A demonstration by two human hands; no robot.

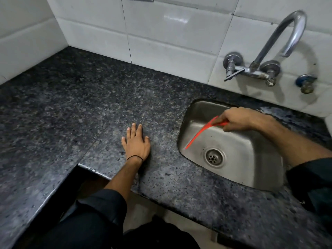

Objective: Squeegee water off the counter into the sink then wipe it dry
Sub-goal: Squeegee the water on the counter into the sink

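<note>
Fingers of the left hand (136,143) are spread a little and lie flat on the dark speckled counter (89,108), not holding anything. That hand sits just left of the sink (265,169), with a strip of bare counter between them. A thin black band goes around the wrist.

Over the sink, the right hand (235,119) has its fingers curled tight around the handle of a red squeegee (201,133). The squeegee's thin blade slants down and to the left inside the bowl. Its low tip is near the sink's left wall, above the round drain (214,157). I cannot tell if the tip touches the metal.

Behind the left hand, the counter is wide and bare, all the way back to the white wall tiles (170,42). Near the front, the counter edge steps back in a corner by the left arm. A curved metal tap (280,42) sticks out of the wall behind the sink.
</note>
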